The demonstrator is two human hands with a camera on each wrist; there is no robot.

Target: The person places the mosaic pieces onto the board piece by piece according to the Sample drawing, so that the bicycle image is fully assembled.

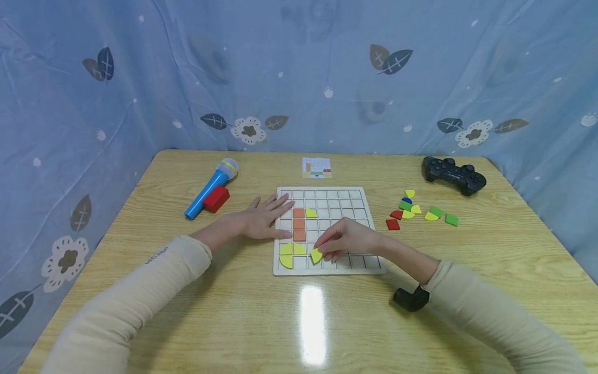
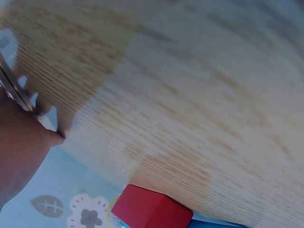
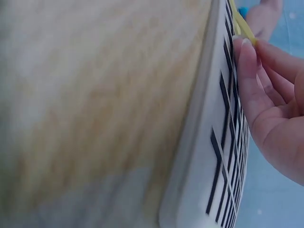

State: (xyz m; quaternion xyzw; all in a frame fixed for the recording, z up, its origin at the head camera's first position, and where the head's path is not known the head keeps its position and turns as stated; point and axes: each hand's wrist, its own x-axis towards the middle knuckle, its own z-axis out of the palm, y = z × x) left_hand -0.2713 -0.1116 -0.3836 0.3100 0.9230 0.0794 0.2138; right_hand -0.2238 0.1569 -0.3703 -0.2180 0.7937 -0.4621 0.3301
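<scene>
A white gridded board (image 1: 334,200) lies mid-table. My left hand (image 1: 258,222) rests with spread, straight fingers over its left edge; the left wrist view shows part of that hand (image 2: 21,147). Between thumb and fingers, my right hand (image 1: 349,239) pinches a yellow quarter-circle tile (image 1: 316,255) over the lower rows. In the right wrist view the tile (image 3: 244,26) appears edge-on at the fingertips. Left of it, three yellow quarter-circle tiles (image 1: 286,261) sit together in the grid's lower left. Above them stands a column of orange square tiles (image 1: 299,224), with another yellow quarter-circle (image 1: 310,213) beside its top.
Loose red, green, yellow and blue tiles (image 1: 435,211) lie right of the board. A printed pattern card (image 1: 316,168) is behind it. Left stand a toy microphone (image 1: 208,191) and red block (image 1: 216,199). A game controller (image 1: 454,175) lies back right; a black object (image 1: 410,299) sits by the right sleeve.
</scene>
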